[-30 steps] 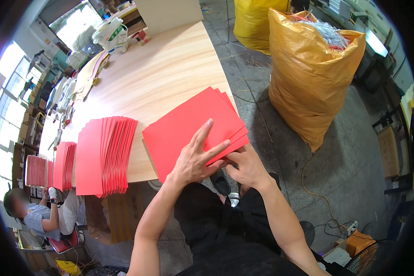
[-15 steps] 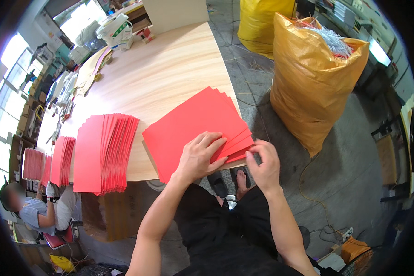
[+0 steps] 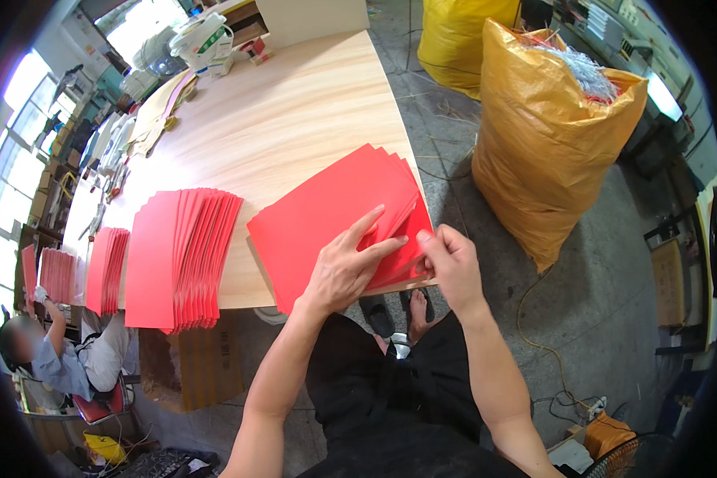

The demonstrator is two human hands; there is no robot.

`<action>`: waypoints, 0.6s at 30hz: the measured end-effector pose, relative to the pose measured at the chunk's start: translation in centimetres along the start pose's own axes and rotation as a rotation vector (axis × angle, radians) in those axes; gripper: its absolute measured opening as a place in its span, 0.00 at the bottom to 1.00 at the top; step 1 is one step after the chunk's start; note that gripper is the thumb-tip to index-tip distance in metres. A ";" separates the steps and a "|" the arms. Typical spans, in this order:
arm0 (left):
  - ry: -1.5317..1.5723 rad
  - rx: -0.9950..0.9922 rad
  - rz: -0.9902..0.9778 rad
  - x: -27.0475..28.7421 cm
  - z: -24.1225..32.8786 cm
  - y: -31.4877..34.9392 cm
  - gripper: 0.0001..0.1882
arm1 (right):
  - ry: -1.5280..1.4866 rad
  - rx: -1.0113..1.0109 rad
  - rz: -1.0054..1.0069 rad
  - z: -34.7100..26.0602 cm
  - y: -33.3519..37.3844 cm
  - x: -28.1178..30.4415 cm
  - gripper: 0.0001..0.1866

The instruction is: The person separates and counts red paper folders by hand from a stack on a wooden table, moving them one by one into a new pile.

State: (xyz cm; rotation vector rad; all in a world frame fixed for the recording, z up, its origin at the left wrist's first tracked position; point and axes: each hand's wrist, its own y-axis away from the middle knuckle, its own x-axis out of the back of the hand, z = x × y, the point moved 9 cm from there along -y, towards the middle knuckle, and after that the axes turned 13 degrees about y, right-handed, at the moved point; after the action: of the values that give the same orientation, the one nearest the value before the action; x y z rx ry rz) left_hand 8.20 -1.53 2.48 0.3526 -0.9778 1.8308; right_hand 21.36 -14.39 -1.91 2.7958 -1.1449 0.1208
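A fanned stack of red paper sheets [image 3: 327, 215] lies on the near right corner of the pale wooden table [image 3: 295, 95]. My left hand [image 3: 344, 267] is open on top of it, its fingers spread over the sheets. At the stack's right corner, the upper sheets bend up and a lower red sheet shows beneath them. There my right hand [image 3: 452, 267] is closed, thumb and curled fingers pinching the edge of a red sheet. Its inner fingers are partly hidden. Left of the stack lies a wide fanned row of red sheets [image 3: 155, 259].
Smaller red bundles [image 3: 106, 271] line the table's near edge. Farther back stand a white bucket [image 3: 201, 44] and some tools [image 3: 118, 182]. An orange sack [image 3: 550, 135] of paper scraps is on the floor at right, before a yellow sack [image 3: 462, 48]. A seated person [image 3: 64, 358] works at far left.
The right corner of the upper sheets has lifted and bent. My left fingers have spread wider, and my right hand has closed at the corner. At far left, the other person raises a red sheet.
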 end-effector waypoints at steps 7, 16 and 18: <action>0.075 0.026 0.024 0.3 -0.2 0.0 0.22 | 0.108 0.031 -0.045 -1.2 -0.7 -0.3 0.20; 0.113 -0.018 0.059 0.5 0.0 -0.2 0.32 | -0.217 -0.143 -0.163 -0.3 -0.5 -1.0 0.19; 0.132 -0.011 0.054 0.5 -0.2 -0.2 0.32 | -0.171 -0.139 -0.171 -0.3 -0.5 -0.8 0.20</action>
State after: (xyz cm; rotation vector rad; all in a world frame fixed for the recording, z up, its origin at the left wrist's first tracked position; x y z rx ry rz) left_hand 8.17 -1.04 2.76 0.1974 -0.9133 1.8715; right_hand 21.12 -13.44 -1.73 2.8063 -0.9003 -0.2086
